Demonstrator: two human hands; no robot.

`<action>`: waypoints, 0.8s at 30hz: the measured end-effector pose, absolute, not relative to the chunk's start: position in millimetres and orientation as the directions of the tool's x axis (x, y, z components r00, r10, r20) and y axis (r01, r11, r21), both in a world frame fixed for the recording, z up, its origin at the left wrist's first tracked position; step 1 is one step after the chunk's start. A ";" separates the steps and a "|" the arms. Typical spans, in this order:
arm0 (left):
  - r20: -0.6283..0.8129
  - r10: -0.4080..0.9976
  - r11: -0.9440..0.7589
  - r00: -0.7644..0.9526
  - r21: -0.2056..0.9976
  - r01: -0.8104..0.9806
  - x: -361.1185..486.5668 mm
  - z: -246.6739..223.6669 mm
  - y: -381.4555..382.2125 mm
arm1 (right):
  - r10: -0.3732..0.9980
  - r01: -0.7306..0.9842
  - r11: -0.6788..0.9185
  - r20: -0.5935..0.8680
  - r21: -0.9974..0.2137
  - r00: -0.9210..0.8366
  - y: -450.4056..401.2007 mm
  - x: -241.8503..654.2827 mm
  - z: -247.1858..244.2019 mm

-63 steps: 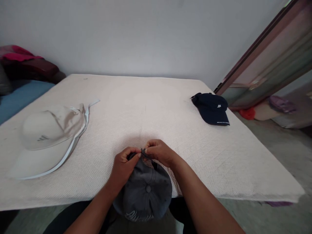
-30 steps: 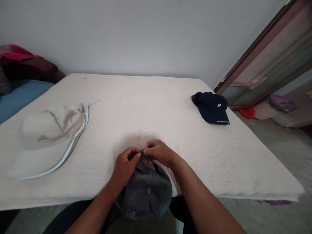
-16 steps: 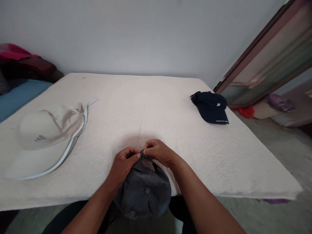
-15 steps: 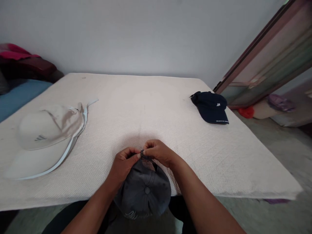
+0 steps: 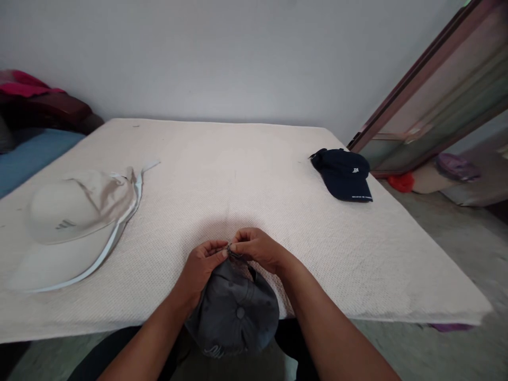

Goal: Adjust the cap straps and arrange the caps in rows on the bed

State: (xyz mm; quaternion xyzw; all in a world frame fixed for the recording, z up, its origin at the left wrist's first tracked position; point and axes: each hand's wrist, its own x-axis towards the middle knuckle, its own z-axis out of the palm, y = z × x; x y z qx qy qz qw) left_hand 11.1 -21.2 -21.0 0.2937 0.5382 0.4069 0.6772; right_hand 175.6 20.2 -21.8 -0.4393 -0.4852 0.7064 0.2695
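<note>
A dark grey baseball cap hangs over the near edge of the table, its crown button facing up and its brim side towards me. My left hand pinches the left part of the cap's back strap. From the other side, my right hand grips the strap between thumb and fingers. The fingertips of both hands nearly meet at a small dark buckle or strap end, whose details are mostly hidden. Below the strap, the cap's rear opening shows as a gap.
A beige cap with a pale-edged brim lies on the left of the cloth-covered table. On the right rests a navy cap with white lettering. Behind the table rises a grey wall; a door frame stands at right.
Both hands have shifted very slightly to the left at the strap, their fingertips still together there. The other two caps have not moved.
</note>
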 end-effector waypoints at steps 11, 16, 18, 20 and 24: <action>-0.552 0.788 0.614 0.273 0.737 -0.283 6.2 -11.3 -25.2 | 0.893 -0.243 -0.309 -0.194 -0.919 -0.405 22.5 177.9 -7.1; -0.537 0.782 0.622 0.317 0.703 -0.346 7.2 -10.7 -25.3 | 0.857 -0.403 -0.408 -0.190 -0.819 -0.480 16.2 175.1 -3.7; -0.532 0.782 0.623 0.326 0.690 -0.369 7.9 -10.6 -25.3 | 0.865 -0.438 -0.412 -0.192 -0.799 -0.464 14.2 174.5 -4.0; -0.531 0.785 0.620 0.321 0.674 -0.402 8.3 -10.5 -25.4 | 0.871 -0.449 -0.411 -0.197 -0.793 -0.450 13.0 174.4 -4.8; -0.527 0.811 0.582 0.253 0.685 -0.438 7.8 -10.6 -26.3 | 0.850 -0.330 -0.408 -0.222 -0.851 -0.477 12.2 175.0 -7.2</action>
